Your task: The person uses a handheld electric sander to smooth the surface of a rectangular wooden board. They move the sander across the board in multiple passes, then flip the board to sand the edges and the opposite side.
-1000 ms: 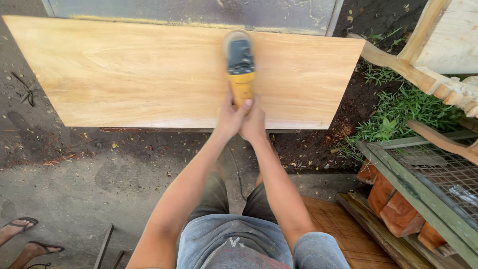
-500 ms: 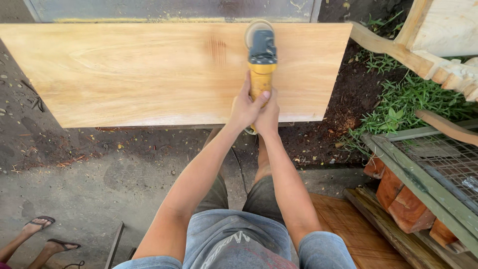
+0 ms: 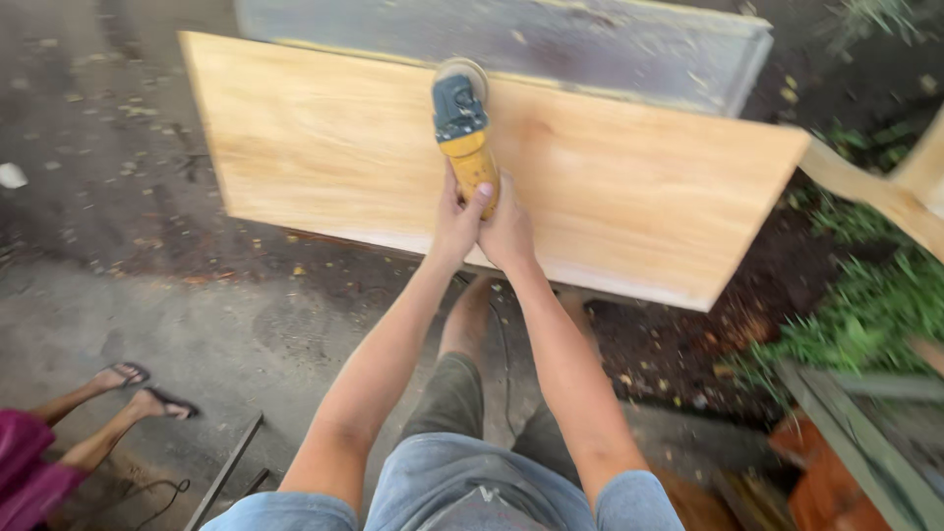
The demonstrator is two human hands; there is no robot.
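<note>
Operator's legs: lower centre of the frame, knees bent beneath the outstretched arms; the stance looked close and square to the work.
Bystander's feet (image 3: 128, 391): lower left, in sandals on the concrete ground (image 3: 246, 334), well apart from the work.
Left hand (image 3: 454, 218): centre of the frame, fingers closed round the left side of the yellow handle.
Right hand (image 3: 507, 228): just beside the left and touching it, closed on the same handle from the right.
Hand sander (image 3: 462, 128): upper centre, yellow body with a dark head, its round pad lying flat on the plank near the far edge.
Wooden plank (image 3: 324, 157): spanned the upper half of the frame, pale and smooth-looking, tilted down toward the right.
Grey board (image 3: 551, 44): top of the frame, behind the plank's far edge.
Technique: judged best done with both hands kept clamped, the pad kept flat, and pressure light and even, particularly near the far edge where tipping could gouge the surface.
</note>
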